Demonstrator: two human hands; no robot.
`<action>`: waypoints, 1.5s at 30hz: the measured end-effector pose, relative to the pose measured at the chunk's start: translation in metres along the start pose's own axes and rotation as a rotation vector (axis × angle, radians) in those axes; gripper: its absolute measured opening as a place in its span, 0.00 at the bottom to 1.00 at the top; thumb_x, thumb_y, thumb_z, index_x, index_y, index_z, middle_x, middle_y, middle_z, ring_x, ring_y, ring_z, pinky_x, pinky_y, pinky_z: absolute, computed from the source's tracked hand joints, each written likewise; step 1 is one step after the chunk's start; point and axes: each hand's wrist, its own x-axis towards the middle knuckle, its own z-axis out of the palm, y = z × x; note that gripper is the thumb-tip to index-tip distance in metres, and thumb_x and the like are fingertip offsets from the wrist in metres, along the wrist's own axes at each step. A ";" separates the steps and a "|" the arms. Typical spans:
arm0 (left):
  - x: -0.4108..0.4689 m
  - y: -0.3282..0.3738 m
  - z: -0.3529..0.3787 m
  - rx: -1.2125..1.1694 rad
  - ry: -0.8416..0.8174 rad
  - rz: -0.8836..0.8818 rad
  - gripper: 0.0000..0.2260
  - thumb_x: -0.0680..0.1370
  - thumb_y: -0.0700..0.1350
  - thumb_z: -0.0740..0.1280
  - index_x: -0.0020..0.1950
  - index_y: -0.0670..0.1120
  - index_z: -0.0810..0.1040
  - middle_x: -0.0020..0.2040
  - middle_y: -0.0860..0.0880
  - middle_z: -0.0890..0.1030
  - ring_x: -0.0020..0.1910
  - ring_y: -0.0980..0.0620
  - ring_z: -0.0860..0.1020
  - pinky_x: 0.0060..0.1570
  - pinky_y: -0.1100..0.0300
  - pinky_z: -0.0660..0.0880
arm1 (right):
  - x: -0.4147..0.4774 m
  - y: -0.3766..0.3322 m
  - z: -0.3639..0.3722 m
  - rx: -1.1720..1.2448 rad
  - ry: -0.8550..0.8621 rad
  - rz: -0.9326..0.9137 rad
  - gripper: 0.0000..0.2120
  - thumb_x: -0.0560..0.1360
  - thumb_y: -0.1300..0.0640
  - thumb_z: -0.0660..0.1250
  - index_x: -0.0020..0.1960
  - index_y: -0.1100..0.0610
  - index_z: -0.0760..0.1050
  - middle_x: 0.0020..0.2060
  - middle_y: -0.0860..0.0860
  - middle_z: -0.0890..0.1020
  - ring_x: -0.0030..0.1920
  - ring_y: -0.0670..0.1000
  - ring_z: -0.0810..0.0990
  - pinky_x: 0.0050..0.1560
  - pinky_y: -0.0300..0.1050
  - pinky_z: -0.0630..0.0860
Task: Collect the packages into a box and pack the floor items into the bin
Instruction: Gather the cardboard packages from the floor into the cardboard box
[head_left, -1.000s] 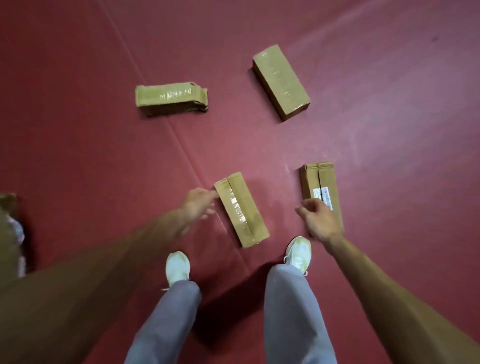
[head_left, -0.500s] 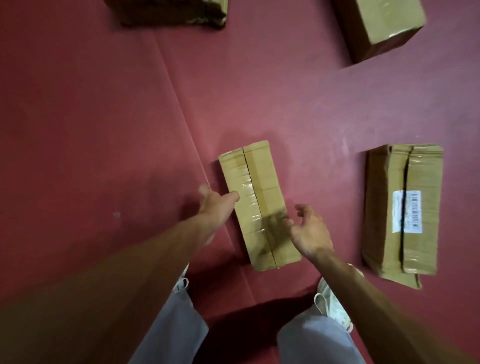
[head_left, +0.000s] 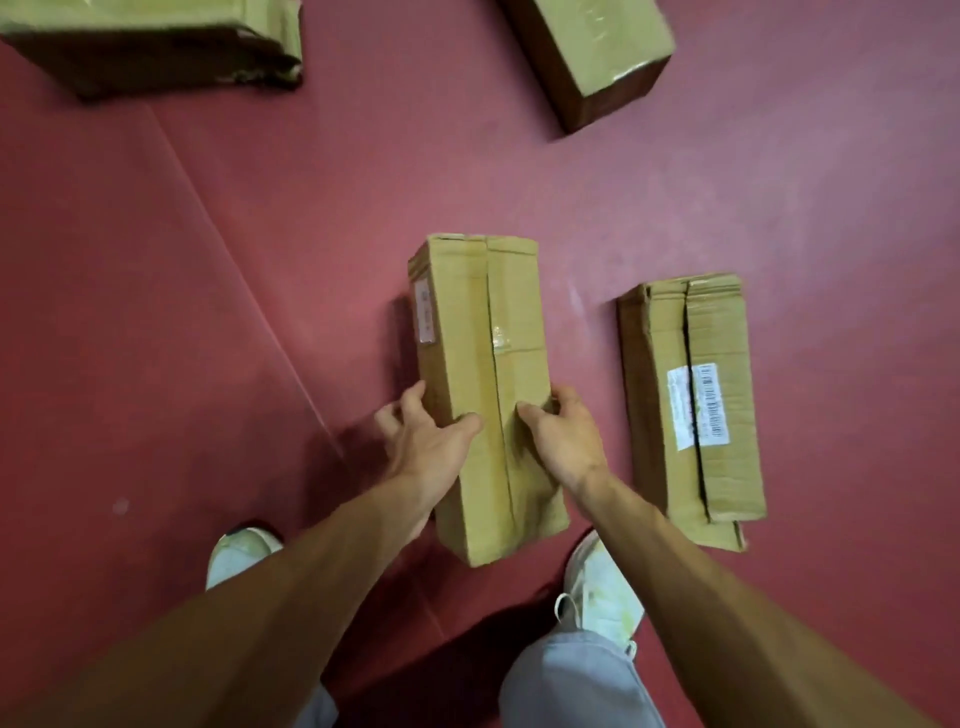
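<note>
Collection of the packages was judged to be the step in hand, with the first lift just starting. The near package (head_left: 488, 384) was clasped at its long sides by the left hand (head_left: 431, 447) and the right hand (head_left: 563, 441), thumbs laid on its top face; each grip was closed on the cardboard. Its long axis ran near to far, the taped seam uppermost, between two shoes on the red floor (head_left: 208, 260). Whether it was clear of the floor could not be told. A level lift and carry to a box, not in view, was judged to be called for next. A labelled package (head_left: 691, 405) lay just to the right, parallel; two more lay far.
</note>
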 end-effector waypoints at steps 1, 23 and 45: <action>-0.006 0.014 0.005 -0.008 -0.026 0.037 0.35 0.71 0.54 0.69 0.73 0.57 0.56 0.63 0.54 0.65 0.53 0.54 0.71 0.52 0.59 0.67 | 0.000 -0.003 -0.017 0.039 -0.009 0.005 0.08 0.73 0.53 0.66 0.51 0.51 0.73 0.45 0.48 0.81 0.50 0.53 0.79 0.51 0.47 0.74; -0.025 0.089 0.121 0.192 0.399 0.275 0.38 0.64 0.51 0.78 0.70 0.45 0.66 0.63 0.46 0.71 0.63 0.47 0.70 0.61 0.55 0.66 | 0.065 0.107 -0.191 -0.253 0.345 0.068 0.12 0.77 0.53 0.64 0.53 0.62 0.73 0.50 0.60 0.80 0.53 0.61 0.77 0.52 0.50 0.72; -0.254 0.169 -0.284 -0.099 0.353 0.229 0.36 0.64 0.47 0.76 0.68 0.47 0.65 0.63 0.45 0.69 0.63 0.43 0.72 0.67 0.46 0.66 | -0.302 -0.213 -0.089 0.302 0.339 -0.093 0.29 0.60 0.59 0.77 0.59 0.60 0.72 0.51 0.54 0.83 0.51 0.54 0.83 0.55 0.56 0.79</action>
